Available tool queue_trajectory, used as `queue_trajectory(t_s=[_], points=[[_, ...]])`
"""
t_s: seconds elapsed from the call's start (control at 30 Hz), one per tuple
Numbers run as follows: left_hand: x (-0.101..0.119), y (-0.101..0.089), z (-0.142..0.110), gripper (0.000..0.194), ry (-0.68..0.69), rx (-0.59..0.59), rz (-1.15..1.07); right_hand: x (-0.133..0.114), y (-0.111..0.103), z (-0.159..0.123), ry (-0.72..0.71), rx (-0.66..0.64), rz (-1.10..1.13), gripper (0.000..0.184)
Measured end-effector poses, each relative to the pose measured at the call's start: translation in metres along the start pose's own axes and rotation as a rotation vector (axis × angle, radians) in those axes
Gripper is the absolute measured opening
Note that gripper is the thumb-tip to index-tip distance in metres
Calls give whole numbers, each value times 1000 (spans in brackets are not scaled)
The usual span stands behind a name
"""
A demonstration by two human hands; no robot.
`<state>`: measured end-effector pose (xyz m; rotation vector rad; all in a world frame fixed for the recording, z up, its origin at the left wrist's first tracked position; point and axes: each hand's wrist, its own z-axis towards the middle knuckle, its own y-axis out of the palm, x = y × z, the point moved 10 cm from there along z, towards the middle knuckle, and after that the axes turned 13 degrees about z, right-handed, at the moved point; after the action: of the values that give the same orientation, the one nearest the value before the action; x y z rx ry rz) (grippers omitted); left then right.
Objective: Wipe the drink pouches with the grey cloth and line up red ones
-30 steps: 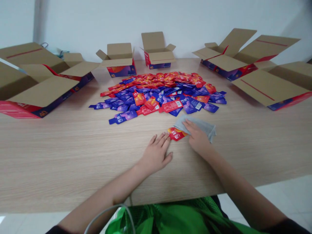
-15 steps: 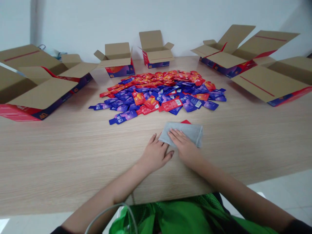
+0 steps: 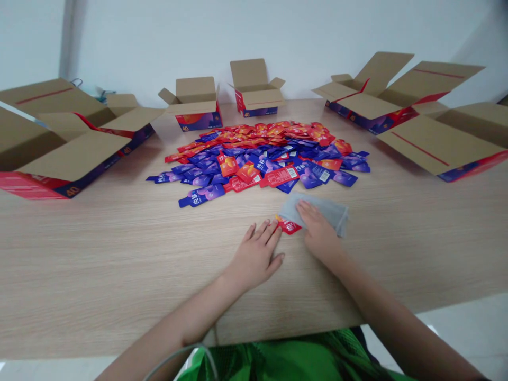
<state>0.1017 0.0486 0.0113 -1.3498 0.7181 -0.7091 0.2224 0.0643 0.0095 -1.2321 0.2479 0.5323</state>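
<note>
A red sachet (image 3: 289, 226) lies on the wooden table (image 3: 99, 254) near its front edge, partly covered by a grey cloth (image 3: 325, 209). My right hand (image 3: 317, 233) lies flat on the cloth, fingers stretched out and pressing it onto the sachet. My left hand (image 3: 256, 256) rests flat beside it, fingertips touching the sachet's left end. Beyond them lies a pile of several red and blue sachets (image 3: 262, 156).
Open cardboard boxes ring the table: a large one at the left (image 3: 59, 137), two small ones at the back (image 3: 196, 103) (image 3: 256, 90), and large ones at the right (image 3: 373, 95) (image 3: 448, 137). A green garment (image 3: 286, 360) shows at the bottom.
My right hand slid the cloth left over the sachet, hiding most of it, then back to the right, so the sachet's left end shows again. My left hand stayed put.
</note>
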Motion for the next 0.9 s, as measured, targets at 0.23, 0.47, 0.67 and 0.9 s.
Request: queue_trajectory(t_s=[0.23, 0.47, 0.67, 0.9], points=[[0, 0, 0, 47, -8, 8, 13, -33, 17, -4, -209, -133, 54, 68], [0, 2, 0, 58, -9, -16, 10, 8, -12, -13, 35, 50, -23, 69], [0, 2, 1, 54, -8, -25, 28, -3, -6, -22, -100, -116, 72, 78], [2, 6, 1, 60, -1, -34, 56, 1, -4, -28, -172, -195, 129, 84]])
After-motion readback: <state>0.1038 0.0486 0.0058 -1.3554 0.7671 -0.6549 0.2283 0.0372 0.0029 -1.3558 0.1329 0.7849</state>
